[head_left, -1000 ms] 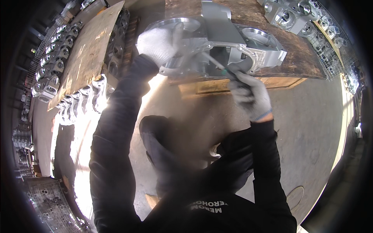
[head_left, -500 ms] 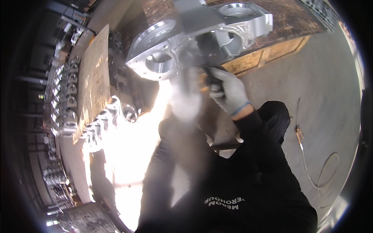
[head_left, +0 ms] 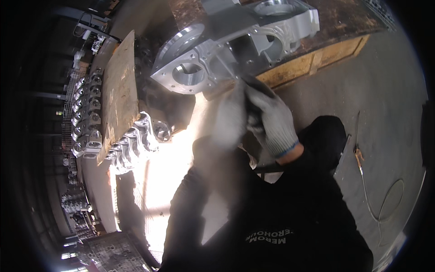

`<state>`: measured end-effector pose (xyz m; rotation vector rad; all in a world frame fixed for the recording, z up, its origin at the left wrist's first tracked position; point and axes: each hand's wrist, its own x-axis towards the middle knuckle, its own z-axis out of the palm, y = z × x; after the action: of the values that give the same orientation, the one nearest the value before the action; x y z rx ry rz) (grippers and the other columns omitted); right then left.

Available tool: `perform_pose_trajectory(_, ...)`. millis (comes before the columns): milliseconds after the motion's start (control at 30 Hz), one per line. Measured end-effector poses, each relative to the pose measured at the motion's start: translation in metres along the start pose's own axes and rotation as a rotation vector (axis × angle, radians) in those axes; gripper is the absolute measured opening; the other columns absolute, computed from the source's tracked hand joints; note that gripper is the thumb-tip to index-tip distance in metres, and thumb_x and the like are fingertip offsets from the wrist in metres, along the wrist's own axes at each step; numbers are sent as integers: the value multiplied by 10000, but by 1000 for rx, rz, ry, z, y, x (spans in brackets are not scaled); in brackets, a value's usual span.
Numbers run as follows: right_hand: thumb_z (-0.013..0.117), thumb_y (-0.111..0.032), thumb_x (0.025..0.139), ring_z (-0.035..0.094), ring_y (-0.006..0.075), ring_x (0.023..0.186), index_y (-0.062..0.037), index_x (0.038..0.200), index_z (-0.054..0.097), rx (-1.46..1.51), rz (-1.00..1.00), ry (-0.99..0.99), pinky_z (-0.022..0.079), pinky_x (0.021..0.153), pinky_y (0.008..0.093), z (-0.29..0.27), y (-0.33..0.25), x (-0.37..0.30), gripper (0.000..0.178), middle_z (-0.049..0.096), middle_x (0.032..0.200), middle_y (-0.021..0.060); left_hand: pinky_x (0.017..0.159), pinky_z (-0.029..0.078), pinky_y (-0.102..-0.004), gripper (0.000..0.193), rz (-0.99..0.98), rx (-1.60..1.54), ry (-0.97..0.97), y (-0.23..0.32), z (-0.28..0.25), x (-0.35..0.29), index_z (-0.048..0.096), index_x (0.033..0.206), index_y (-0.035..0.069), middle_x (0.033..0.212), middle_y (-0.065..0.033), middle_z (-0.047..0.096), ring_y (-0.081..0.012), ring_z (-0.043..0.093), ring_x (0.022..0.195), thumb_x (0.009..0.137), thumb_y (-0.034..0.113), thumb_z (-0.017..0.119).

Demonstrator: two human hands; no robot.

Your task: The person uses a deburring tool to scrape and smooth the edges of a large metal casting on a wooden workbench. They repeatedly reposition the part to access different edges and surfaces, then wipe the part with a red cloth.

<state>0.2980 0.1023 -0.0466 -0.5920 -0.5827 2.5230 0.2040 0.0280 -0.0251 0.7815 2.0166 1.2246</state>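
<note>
A large silver machined metal casting with several round bores lies on the brown wooden worktop in front of me. Just below its near edge is my right hand, in a white knit glove with a blue cuff edge. Its fingers are curled closed around something dark, which is mostly hidden. Close beside it, to the left, my left hand is gloved too and smeared by motion. Its fingers cannot be made out, and neither can anything in them.
The wooden worktop has a pale timber side. At left, similar castings stand in rows around an upright wooden board. An air gun with a looped hose lies on the grey floor at right. Bright sunlight glares at lower left.
My right hand has shifted slightly right and down, turning its back more toward view. The blurred left hand has moved right, closer to it. The whole view has shifted a little.
</note>
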Motion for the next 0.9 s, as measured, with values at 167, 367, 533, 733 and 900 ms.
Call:
perform_pose_trajectory(167, 605, -236, 1105, 454, 44, 526, -105, 1217, 722, -188, -1, 221, 326, 449, 203, -23, 20, -10, 208, 591, 757, -56, 646, 610, -348, 640, -109, -473, -112, -48, 13, 2, 676, 1128, -37, 833, -131, 700, -219, 705, 695, 1150, 548, 419)
perform_pose_trajectory(367, 629, -252, 1098, 547, 58, 565, -124, 1296, 733, -201, 10, 323, 413, 484, 217, -10, 22, 9, 257, 681, 847, -33, 684, 594, -376, 591, -71, -503, -61, -53, 9, 17, 703, 1130, -30, 893, -155, 725, -247, 713, 770, 1131, 516, 477)
perform_pose_trajectory(533, 650, -177, 1094, 554, 55, 602, -84, 1409, 696, -395, -143, 133, 422, 493, 229, -22, 24, 0, 331, 726, 874, -18, 715, 580, -400, 551, 245, -145, 166, -60, -8, 19, 725, 1132, -23, 943, -175, 745, -270, 720, 832, 1115, 489, 525)
perform_pose_trajectory(733, 603, -224, 1119, 554, 110, 736, -77, 1478, 664, -1230, -351, -15, 440, 632, 257, -45, 10, 23, 392, 672, 920, 26, 862, 587, -482, 395, 939, 820, 726, 6, -110, 18, 668, 1251, 24, 1078, -207, 722, -375, 721, 1017, 1055, 367, 638)
perform_pose_trajectory(900, 594, -320, 1077, 695, 439, 1203, -93, 1467, 652, -1580, -229, -12, 555, 1020, 450, -12, -31, 22, 455, 728, 1260, 280, 858, 585, -480, 394, 834, 976, 243, 47, -140, 66, 719, 1279, 104, 1171, -171, 751, -367, 734, 1035, 1031, 400, 637)
